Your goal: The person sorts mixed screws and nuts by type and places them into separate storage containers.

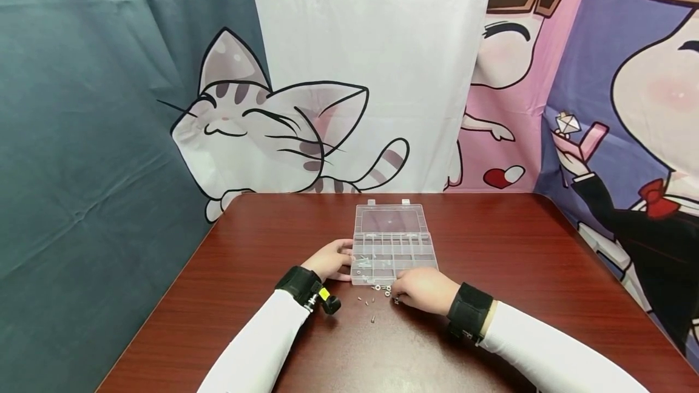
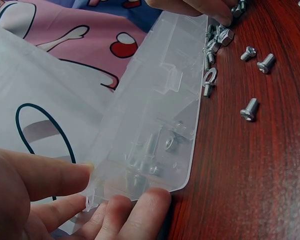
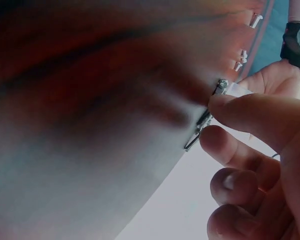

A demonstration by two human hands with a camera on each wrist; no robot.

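My left hand [image 1: 329,260] lies at the left end of the clear plastic compartment box [image 1: 403,257], its fingertips [image 2: 145,207] touching the end wall. Screws and a small ring-shaped piece show through the box's near-left corner in the left wrist view. In front of the box, my right hand [image 1: 423,290] is low over a row of small metal fasteners [image 2: 208,55]. Its thumb [image 3: 255,112] and index finger [image 3: 225,142] are bent at the fasteners, with a small gap between the tips. Whether they pinch one is hidden.
The box lid [image 1: 390,220] leans back, raised behind the compartments. Loose screws [image 2: 250,109] lie on the brown table [image 1: 262,223] in front of the box, with washers [image 1: 388,293] near its front wall. A printed cloth [image 1: 371,47] hangs behind the table.
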